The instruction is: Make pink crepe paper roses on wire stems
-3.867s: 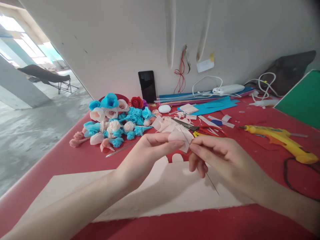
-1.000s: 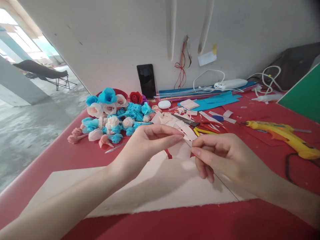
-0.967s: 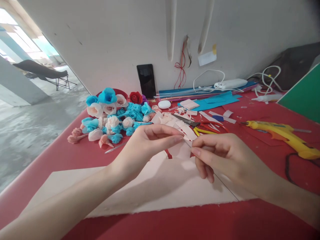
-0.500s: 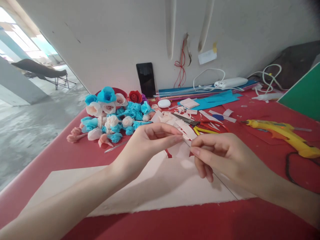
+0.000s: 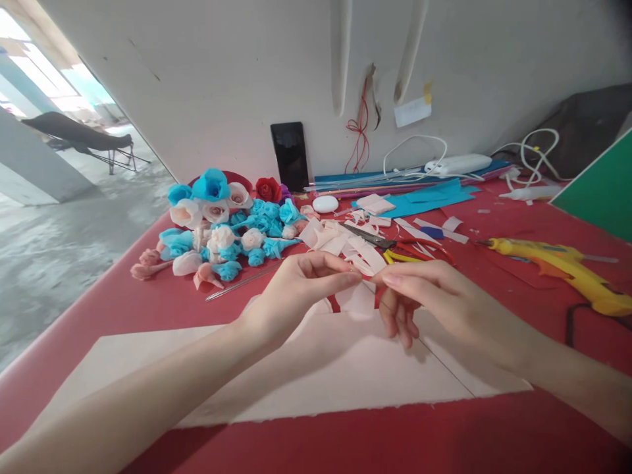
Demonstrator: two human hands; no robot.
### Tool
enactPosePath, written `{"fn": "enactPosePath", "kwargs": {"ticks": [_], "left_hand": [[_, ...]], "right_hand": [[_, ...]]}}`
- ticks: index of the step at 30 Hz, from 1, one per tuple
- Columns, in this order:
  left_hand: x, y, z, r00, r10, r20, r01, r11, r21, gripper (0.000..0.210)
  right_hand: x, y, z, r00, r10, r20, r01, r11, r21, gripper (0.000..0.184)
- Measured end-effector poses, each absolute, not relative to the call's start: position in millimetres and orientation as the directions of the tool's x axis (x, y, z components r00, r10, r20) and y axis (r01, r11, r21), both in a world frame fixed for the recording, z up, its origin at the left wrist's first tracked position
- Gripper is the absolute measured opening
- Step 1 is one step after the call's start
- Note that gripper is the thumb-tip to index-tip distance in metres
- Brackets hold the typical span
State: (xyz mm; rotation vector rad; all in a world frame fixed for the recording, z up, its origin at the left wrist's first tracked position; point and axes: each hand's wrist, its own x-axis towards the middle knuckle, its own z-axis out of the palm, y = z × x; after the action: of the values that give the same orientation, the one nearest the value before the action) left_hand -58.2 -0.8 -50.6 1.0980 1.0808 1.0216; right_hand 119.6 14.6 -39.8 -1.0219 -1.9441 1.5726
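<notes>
A long thin dark wire (image 5: 447, 367) slants from my fingertips down to the right, over a pale pink sheet of crepe paper (image 5: 316, 382). My left hand (image 5: 301, 289) pinches near its upper end, thumb against forefinger. My right hand (image 5: 434, 296) is closed in a pinch just beside it, the other fingers curled below. What lies right at the fingertips is small and partly hidden. Beyond the hands are pale paper scraps (image 5: 333, 238), dark-bladed scissors (image 5: 368, 235) and a yellow-handled tool (image 5: 401, 257).
Blue, pink and white paper flowers (image 5: 222, 243) are heaped at the left back. A yellow glue gun (image 5: 553, 260) lies at right. A phone (image 5: 289, 157) leans on the wall, near a white case (image 5: 326, 204). Blue paper (image 5: 429, 197) and a white power strip (image 5: 459, 163) lie behind.
My right fingertips have shifted slightly up and closer to the left ones. The left hand has moved down a little. Both still pinch at the wire.
</notes>
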Motion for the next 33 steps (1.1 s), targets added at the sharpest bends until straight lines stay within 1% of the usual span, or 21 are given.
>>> {"fn": "enactPosePath", "kwargs": {"ticks": [5, 10, 15, 21, 24, 26, 27, 29, 31, 32, 33], "left_hand": [[-57, 0, -63, 0.168, 0.97, -0.177, -0.066, 0.19, 0.979, 0.011], [-55, -1, -69, 0.15, 0.968, -0.199, -0.079, 0.212, 0.974, 0.011], [-55, -1, -73, 0.146, 0.968, -0.204, -0.106, 0.221, 0.97, 0.011], [-54, -3, -78, 0.133, 0.97, -0.205, -0.161, 0.226, 0.961, 0.011], [-53, -4, -80, 0.112, 0.968, -0.225, -0.207, 0.244, 0.947, 0.012], [-53, -3, -80, 0.104, 0.969, -0.226, -0.227, 0.244, 0.943, 0.012], [-53, -3, -81, 0.102, 0.97, -0.221, -0.237, 0.239, 0.942, 0.013], [-54, -2, -82, 0.1, 0.971, -0.216, -0.247, 0.234, 0.94, 0.013], [-54, -2, -83, 0.11, 0.966, -0.234, -0.241, 0.254, 0.937, 0.014], [-54, -2, -84, 0.12, 0.962, -0.247, -0.233, 0.269, 0.935, 0.015], [-54, -2, -84, 0.129, 0.957, -0.259, -0.223, 0.282, 0.933, 0.015]], "right_hand": [[122, 17, -44, -0.654, 0.741, -0.15, 0.3, 0.072, -0.951, 0.037], [123, 18, -53, -0.603, 0.748, -0.278, 0.373, -0.043, -0.927, 0.018], [122, 20, -54, -0.606, 0.738, -0.298, 0.392, -0.048, -0.919, 0.015], [123, 23, -47, -0.649, 0.677, -0.345, 0.484, 0.017, -0.875, 0.016], [132, 24, -38, -0.643, 0.675, -0.362, 0.604, 0.156, -0.782, 0.025], [143, 26, -30, -0.599, 0.738, -0.31, 0.678, 0.262, -0.686, 0.037], [150, 28, -27, -0.552, 0.791, -0.263, 0.715, 0.287, -0.638, 0.041], [171, 33, -22, -0.393, 0.91, -0.135, 0.795, 0.263, -0.546, 0.043], [197, 41, -23, -0.194, 0.981, 0.015, 0.871, 0.179, -0.457, 0.034], [211, 45, -24, -0.103, 0.992, 0.072, 0.906, 0.123, -0.405, 0.025], [226, 49, -27, -0.056, 0.992, 0.115, 0.936, 0.092, -0.34, 0.017]]}}
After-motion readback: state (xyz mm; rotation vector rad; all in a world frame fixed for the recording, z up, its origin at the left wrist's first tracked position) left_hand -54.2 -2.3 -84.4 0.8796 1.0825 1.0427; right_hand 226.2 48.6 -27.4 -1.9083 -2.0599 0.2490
